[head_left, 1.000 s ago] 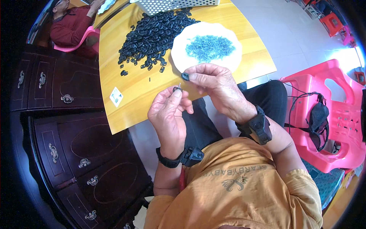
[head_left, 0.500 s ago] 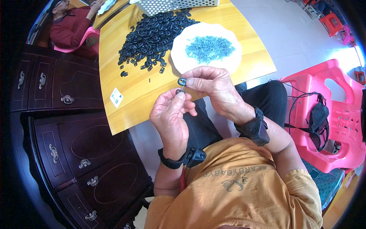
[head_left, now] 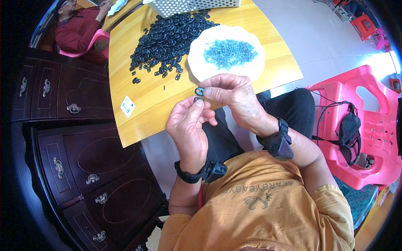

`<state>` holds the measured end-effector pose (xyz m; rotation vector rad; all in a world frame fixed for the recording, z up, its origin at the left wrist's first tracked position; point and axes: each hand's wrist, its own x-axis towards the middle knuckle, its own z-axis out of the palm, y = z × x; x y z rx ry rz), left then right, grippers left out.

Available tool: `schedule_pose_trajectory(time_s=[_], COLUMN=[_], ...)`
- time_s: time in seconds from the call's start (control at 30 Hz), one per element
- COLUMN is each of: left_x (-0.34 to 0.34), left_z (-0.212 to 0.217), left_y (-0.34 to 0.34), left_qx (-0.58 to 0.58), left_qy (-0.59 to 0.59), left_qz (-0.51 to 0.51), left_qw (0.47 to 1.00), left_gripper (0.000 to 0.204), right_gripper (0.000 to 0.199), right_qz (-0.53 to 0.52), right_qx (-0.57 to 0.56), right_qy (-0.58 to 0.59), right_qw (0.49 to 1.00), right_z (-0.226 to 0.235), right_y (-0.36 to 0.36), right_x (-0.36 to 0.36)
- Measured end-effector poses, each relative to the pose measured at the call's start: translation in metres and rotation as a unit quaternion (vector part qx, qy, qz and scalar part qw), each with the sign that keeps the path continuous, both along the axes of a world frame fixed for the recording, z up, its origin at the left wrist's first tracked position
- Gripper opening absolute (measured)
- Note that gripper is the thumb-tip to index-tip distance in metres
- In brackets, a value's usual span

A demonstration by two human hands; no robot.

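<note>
pinching small black ring (head_left: 199, 90) in right hand (head_left: 234, 96)

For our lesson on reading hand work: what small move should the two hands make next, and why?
Probably bring the left hand up a touch to meet the small black ring pinched in the right hand. The left fingertips sit just below the ring, nearly touching, above the wooden table, so closing that gap seems the likely next step.
</note>
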<state>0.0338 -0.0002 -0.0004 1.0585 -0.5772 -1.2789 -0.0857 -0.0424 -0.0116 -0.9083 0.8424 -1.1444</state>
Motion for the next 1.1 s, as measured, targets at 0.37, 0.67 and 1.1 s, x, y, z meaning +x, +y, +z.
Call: schedule_pose_trajectory(time_s=[0.37,0.67,1.1], left_x=[-0.001,0.0,0.0], left_z=[-0.002,-0.003,-0.012], left_y=[-0.001,-0.002,-0.001], left_qx=[-0.023,-0.064,-0.155], left_qy=[-0.034,-0.087,-0.076], left_qz=[0.004,-0.003,0.025], left_qw=[0.999,0.994,0.985], left_gripper=[0.015,0.021,0.022], right_gripper=[0.017,0.015,0.018], right_qz=[0.041,0.071,0.07], right_qx=[-0.01,-0.042,-0.177], right_qy=[0.035,0.089,0.124], right_qw=[0.999,0.993,0.974], right_z=[0.012,0.014,0.011], right_y=[0.0,-0.004,-0.001], right_x=[-0.007,-0.013,-0.013])
